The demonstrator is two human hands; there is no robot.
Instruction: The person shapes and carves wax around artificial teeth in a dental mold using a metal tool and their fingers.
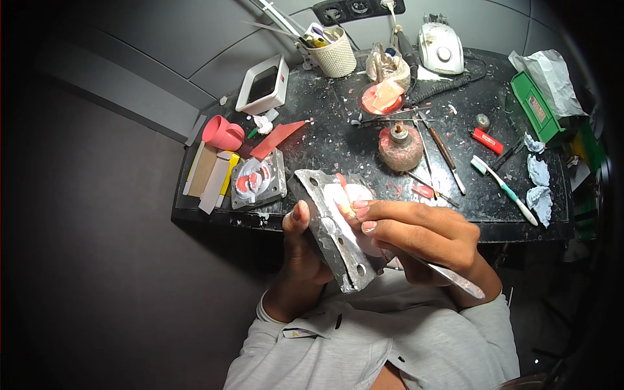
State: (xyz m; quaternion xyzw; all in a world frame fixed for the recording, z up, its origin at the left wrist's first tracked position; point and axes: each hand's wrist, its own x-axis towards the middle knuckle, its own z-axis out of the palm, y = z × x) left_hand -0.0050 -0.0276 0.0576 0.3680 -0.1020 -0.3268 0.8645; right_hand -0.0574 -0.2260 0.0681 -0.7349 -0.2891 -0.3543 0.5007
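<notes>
Pink mug [221, 132], red lighter [487, 140], toothbrush [506, 189]

light grey shirt [448, 338], small dark button [401, 359], pale left cuff [263, 309], bare hands [429, 235]

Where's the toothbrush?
In the head view, the toothbrush lies on the right side of the black table, below the red lighter, left of the pale-blue lumps.

most left fingers [298, 220] hide behind the metal block [350, 256]; right fingers [416, 237] cover part of the metal tool [460, 281].
</notes>
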